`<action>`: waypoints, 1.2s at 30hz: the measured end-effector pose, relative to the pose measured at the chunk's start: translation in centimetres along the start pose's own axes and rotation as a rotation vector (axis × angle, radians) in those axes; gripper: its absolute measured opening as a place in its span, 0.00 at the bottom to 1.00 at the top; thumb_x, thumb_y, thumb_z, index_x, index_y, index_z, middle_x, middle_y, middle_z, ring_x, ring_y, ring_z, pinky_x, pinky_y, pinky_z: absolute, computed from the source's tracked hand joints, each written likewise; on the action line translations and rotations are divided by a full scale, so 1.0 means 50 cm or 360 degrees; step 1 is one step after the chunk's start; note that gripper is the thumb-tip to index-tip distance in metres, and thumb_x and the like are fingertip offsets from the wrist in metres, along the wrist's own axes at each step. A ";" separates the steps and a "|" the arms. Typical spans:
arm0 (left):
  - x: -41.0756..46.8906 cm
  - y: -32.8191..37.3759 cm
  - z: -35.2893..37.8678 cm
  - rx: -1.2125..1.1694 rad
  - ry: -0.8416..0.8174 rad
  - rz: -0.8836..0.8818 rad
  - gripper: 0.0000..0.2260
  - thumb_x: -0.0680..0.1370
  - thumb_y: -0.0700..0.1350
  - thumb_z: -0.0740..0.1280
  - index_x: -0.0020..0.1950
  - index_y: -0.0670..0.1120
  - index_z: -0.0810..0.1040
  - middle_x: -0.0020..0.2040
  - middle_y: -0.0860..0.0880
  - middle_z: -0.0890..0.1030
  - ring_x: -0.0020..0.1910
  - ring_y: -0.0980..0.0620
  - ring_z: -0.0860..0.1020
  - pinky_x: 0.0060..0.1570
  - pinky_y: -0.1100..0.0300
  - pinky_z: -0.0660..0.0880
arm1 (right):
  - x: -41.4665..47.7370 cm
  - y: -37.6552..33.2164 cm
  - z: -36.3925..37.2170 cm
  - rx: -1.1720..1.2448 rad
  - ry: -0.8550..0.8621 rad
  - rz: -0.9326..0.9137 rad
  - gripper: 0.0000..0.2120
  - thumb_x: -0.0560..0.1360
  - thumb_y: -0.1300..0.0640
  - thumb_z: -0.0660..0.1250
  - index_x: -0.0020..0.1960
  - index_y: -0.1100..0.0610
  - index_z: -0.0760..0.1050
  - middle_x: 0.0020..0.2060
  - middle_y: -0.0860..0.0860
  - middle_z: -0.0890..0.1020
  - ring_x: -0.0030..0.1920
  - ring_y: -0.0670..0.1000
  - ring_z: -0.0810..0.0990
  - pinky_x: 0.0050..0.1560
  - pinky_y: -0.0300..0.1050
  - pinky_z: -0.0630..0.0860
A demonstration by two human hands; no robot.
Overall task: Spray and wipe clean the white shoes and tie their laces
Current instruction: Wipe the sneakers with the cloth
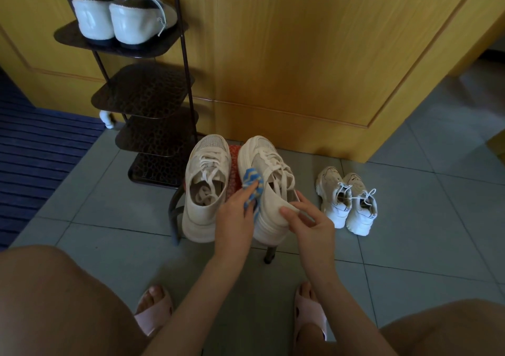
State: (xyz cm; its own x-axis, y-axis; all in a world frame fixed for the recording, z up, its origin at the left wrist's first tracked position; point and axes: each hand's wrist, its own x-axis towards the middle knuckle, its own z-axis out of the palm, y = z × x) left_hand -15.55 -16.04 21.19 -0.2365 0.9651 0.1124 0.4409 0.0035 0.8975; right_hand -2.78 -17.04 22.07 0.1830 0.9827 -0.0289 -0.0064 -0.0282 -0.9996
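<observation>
Two white sneakers sat side by side on a small stool, both laces loose. Left hand kept a narrow grip closed on a blue striped cloth, pressed to the inner side of the right sneaker. Right hand pinched that shoe's heel collar, steadying it. Left sneaker lay just beyond the cloth grip, untouched. No spray bottle visible. Judged mid-wipe: tying not started on this pair. Smaller pair on the floor, past the right-hand grip, already looked tied.
</observation>
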 end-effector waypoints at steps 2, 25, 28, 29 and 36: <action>-0.029 0.000 -0.002 -0.0090 0.0015 0.0019 0.20 0.77 0.35 0.65 0.66 0.51 0.74 0.64 0.53 0.76 0.61 0.61 0.72 0.61 0.66 0.69 | -0.005 -0.006 0.005 0.0016 0.0009 -0.0010 0.06 0.71 0.63 0.71 0.41 0.53 0.83 0.47 0.30 0.81 0.64 0.48 0.75 0.62 0.57 0.74; -0.168 -0.063 0.043 0.0403 0.0128 0.0427 0.35 0.57 0.33 0.80 0.60 0.51 0.75 0.59 0.48 0.70 0.57 0.56 0.67 0.62 0.79 0.55 | -0.005 -0.044 0.050 -0.0178 0.0032 -0.0040 0.08 0.72 0.64 0.70 0.37 0.54 0.80 0.31 0.32 0.80 0.36 0.35 0.80 0.39 0.32 0.76; -0.177 -0.078 0.050 0.0361 0.0062 0.0370 0.33 0.59 0.34 0.80 0.60 0.52 0.75 0.60 0.51 0.69 0.58 0.59 0.67 0.62 0.78 0.57 | -0.004 -0.044 0.049 -0.0167 0.0010 -0.0018 0.06 0.72 0.64 0.70 0.38 0.56 0.80 0.32 0.31 0.80 0.36 0.36 0.80 0.39 0.33 0.77; -0.180 -0.081 0.052 0.0365 0.0044 0.0368 0.33 0.59 0.34 0.80 0.60 0.53 0.75 0.60 0.52 0.70 0.58 0.61 0.67 0.62 0.78 0.57 | -0.006 -0.044 0.048 -0.0176 0.0000 -0.0015 0.06 0.72 0.64 0.70 0.38 0.57 0.80 0.32 0.31 0.80 0.36 0.36 0.80 0.40 0.33 0.77; -0.175 -0.023 0.006 -0.0175 0.0326 0.0028 0.23 0.71 0.37 0.72 0.56 0.62 0.77 0.56 0.57 0.73 0.59 0.65 0.71 0.54 0.78 0.67 | 0.007 -0.026 0.034 -0.0163 0.0035 0.0067 0.02 0.71 0.62 0.72 0.42 0.57 0.83 0.44 0.35 0.81 0.51 0.42 0.81 0.53 0.42 0.77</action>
State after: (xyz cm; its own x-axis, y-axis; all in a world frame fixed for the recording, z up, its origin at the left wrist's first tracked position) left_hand -13.71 -24.42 19.04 -0.4052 0.8914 0.2029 0.3522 -0.0525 0.9344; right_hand -4.39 -16.35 23.34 0.2060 0.9760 -0.0700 0.0856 -0.0893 -0.9923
